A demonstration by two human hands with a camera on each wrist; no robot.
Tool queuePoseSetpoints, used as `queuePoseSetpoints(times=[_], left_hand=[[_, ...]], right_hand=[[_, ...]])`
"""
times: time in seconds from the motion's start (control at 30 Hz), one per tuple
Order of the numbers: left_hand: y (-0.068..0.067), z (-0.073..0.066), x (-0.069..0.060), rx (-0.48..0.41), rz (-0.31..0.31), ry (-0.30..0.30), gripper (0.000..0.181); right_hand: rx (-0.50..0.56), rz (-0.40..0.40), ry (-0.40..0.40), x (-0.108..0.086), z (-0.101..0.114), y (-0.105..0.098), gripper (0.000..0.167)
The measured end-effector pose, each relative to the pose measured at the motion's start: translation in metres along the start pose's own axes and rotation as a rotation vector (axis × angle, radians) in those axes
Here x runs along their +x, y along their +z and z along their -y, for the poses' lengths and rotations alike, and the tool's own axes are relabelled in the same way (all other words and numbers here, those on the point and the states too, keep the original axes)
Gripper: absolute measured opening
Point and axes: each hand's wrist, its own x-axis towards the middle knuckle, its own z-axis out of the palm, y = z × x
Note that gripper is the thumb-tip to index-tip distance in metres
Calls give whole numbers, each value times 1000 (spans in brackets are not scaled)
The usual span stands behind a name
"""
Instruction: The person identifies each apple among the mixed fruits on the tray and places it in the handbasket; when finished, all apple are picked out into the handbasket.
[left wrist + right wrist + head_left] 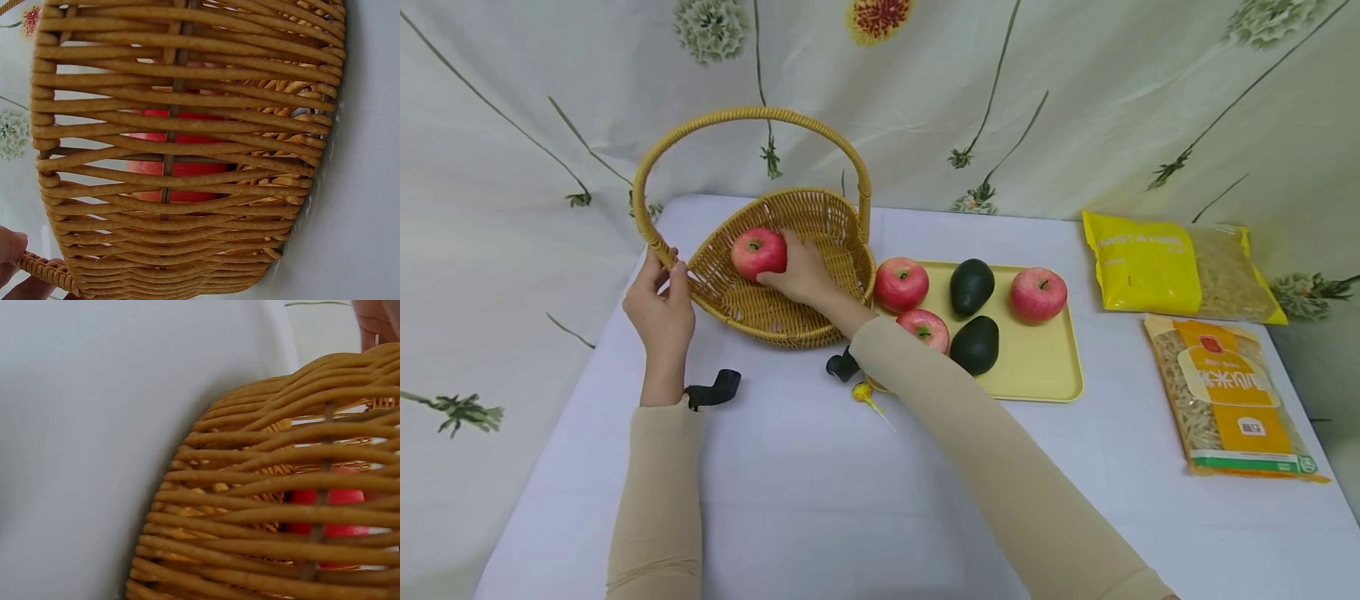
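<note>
A heart-shaped wicker basket [752,312] with a tall arched handle [752,115] stands at the back left. My left hand [658,308] pinches the foot of that handle between thumb and fingers; part of this hand [11,247] also shows in the left wrist view. Inside the basket, my right hand [805,268] holds a red apple [758,253] by its right side, thumb toward the front. Through the weave, the apple shows red in the left wrist view [203,169] and in the right wrist view [347,496]. The right fingers are partly hidden behind the apple.
Right of the basket, a yellow tray [1037,367] bears three apples [1037,296] and two avocados [972,287]. A small yellow lollipop [862,392] lies in front. Far right are a yellow pasta bag [1150,262] and an orange-labelled grain packet [1232,392].
</note>
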Motion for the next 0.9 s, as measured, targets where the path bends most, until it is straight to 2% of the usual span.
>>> queuePoseSetpoints(times=[0.17, 0.3, 0.4, 0.5, 0.7, 0.9], left_hand=[[1, 2, 0, 5, -2, -4, 39], [1, 1, 0, 7, -6, 7, 37], [1, 0, 0, 7, -9, 11, 36], [0, -2, 0, 9, -7, 4, 36], [0, -1, 0, 12, -7, 5, 36], [0, -1, 0, 11, -7, 10, 37]], right_hand=[[72, -28, 17, -9, 6, -8, 81], [178, -41, 17, -23, 14, -23, 80], [263, -37, -6, -38, 19, -36, 79], [303, -22, -52, -55, 20, -49, 79], [286, -1, -121, -93, 9, -70, 80], [317, -17, -152, -125, -12, -84, 83]])
